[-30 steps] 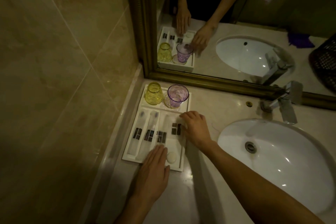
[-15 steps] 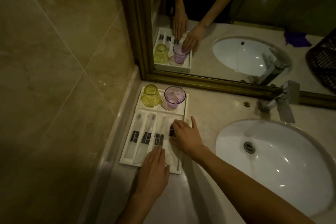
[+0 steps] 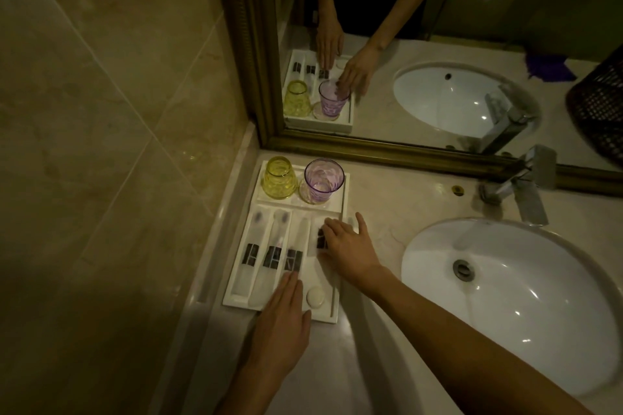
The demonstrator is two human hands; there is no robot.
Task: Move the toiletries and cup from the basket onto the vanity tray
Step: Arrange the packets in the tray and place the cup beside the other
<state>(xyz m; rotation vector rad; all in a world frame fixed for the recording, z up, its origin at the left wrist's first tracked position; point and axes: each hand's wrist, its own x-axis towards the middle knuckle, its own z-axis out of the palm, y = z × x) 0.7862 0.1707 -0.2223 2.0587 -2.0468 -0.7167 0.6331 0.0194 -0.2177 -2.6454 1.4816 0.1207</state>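
Step in hand, our reading: settling the last items flat in the vanity tray (image 3: 327,315), which sits in the counter's back-left corner against the wall. Both cups stand on its top shelf, the yellow cup (image 3: 279,178) inverted and the purple cup (image 3: 322,184) upright on a coaster. The left hand (image 3: 281,317) lies flat, fingers straight, holding nothing. Its tips touch the third of three long sachets (image 3: 251,256). The right hand (image 3: 347,246) rests loosely bent fingers on a small packet (image 3: 320,241) in the right compartment, thumb spread over the counter; it presses rather than pinches. A round soap (image 3: 315,296) lies between the hands.

To do it well, we think: brace the tray with the left hand against skidding on polished stone, nudge the packet flat with fingertips only, and lift away without brushing the purple cup.

Surroundings: beige tiled wall (image 3: 101,111) at left; gilt-framed mirror (image 3: 404,153) behind; glossy marble countertop (image 3: 387,199); white basin (image 3: 526,296); chrome tap (image 3: 526,189). The dark mesh basket (image 3: 600,104) shows only as a reflection, well apart from the tray; we cannot see its contents.
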